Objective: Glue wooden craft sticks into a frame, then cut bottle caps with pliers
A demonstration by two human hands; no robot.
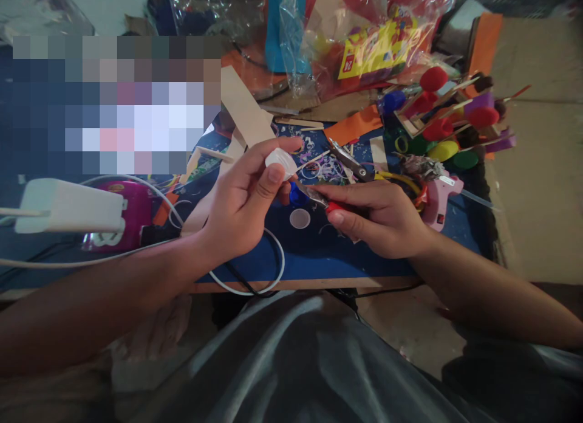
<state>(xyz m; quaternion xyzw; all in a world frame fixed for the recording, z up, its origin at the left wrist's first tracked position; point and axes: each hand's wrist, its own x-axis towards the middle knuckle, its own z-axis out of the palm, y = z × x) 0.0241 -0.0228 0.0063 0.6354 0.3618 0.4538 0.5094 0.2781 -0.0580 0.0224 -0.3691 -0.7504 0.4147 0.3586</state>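
Observation:
My left hand pinches a white translucent bottle cap between thumb and fingers, raised over the blue table top. A utility knife with a red handle is in my right hand. Its metal blade points left, toward a blue cap just below the white one. Whether the blade touches the blue cap, or my left fingers hold it, I cannot tell. On the table below lies a small round white disc, apart from both hands.
Dark-handled pliers and a pink glue gun lie to the right. Behind them is a cluster of colourful caps on sticks. A white charger with cables sits at left. Plastic bags and scraps lie at the back.

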